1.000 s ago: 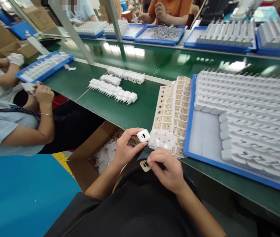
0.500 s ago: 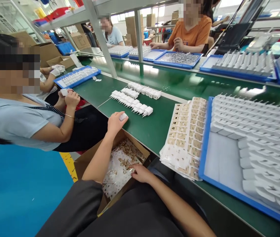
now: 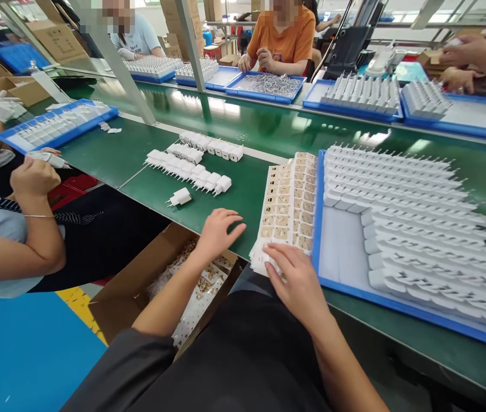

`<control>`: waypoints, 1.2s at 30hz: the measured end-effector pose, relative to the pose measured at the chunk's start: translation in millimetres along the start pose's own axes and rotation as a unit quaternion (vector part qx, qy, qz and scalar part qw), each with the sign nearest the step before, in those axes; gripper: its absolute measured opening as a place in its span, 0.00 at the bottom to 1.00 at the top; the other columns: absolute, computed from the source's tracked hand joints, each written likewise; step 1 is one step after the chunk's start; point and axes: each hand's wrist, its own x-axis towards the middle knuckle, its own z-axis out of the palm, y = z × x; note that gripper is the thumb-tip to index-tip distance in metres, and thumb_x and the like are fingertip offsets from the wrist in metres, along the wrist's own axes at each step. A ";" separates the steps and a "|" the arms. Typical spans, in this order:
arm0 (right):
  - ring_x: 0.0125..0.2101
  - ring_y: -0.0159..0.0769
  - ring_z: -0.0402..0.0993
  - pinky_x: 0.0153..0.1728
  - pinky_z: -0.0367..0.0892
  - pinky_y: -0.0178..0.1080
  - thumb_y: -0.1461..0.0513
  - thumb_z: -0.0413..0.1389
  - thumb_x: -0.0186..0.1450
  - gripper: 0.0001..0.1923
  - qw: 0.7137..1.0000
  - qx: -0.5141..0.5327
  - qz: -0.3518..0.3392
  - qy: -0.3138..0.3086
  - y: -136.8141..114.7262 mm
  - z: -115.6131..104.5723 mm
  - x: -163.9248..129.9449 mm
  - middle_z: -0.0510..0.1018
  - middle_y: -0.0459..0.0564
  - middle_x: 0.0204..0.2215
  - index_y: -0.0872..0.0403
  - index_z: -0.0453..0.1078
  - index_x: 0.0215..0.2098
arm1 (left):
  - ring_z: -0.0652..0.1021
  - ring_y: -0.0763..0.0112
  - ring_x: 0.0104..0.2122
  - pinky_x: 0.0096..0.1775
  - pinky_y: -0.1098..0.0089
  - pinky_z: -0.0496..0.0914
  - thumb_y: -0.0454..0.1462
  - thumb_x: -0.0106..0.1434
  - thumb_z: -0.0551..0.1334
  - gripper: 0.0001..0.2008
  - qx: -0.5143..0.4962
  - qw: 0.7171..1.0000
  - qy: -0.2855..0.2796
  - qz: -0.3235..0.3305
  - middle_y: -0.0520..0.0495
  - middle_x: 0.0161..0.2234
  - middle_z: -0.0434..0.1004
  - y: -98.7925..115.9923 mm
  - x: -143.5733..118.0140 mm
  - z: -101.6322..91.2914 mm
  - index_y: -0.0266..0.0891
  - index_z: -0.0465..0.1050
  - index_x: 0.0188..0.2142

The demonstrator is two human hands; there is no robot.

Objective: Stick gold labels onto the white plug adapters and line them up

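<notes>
Left hand: the person's left hand (image 3: 220, 233) hangs over the near edge of the green surface (image 3: 243, 201), fingers stretched and thumb apart, with nothing seen in its grasp.
Right hand: the person's right hand (image 3: 298, 277) has its fingertips at the near end of the sticker sheets (image 3: 281, 203), loosely bent, thumb and forefinger parted (the palm side is hidden).
Sticker sheets: stacked with tan stickers on white backing, they run from the near edge of the surface inward, just beside the left edge of the blue tray (image 3: 321, 212).
Lone plug: one white plug (image 3: 180, 197) lies on its side near the near edge of the surface, prongs pointing left, apart from the plug rows.
Plug rows: further in, white plugs (image 3: 191, 169) lie in slanting rows, the closest one reaching toward the lone plug.
Blue tray: packed plugs (image 3: 401, 223) fill its far and right parts, prongs up along the far edge.
Cardboard box: an open box (image 3: 118, 294) below the near edge holds used backing sheets and tan scraps (image 3: 202, 286).
Neighbour: at the left, a co-worker's hand (image 3: 35, 178) is closed around a white piece (mostly covered).
</notes>
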 end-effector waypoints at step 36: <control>0.46 0.43 0.73 0.46 0.68 0.44 0.63 0.53 0.73 0.05 0.992 0.070 0.077 0.064 59.7 -30.0 5.1 0.77 0.52 0.41 0.51 0.70 0.40 | 0.59 0.54 0.70 0.69 0.44 0.52 0.51 0.74 0.52 0.27 -0.037 0.973 -0.214 0.072 0.44 0.72 0.55 62.8 13.3 24.4 0.51 0.59 0.69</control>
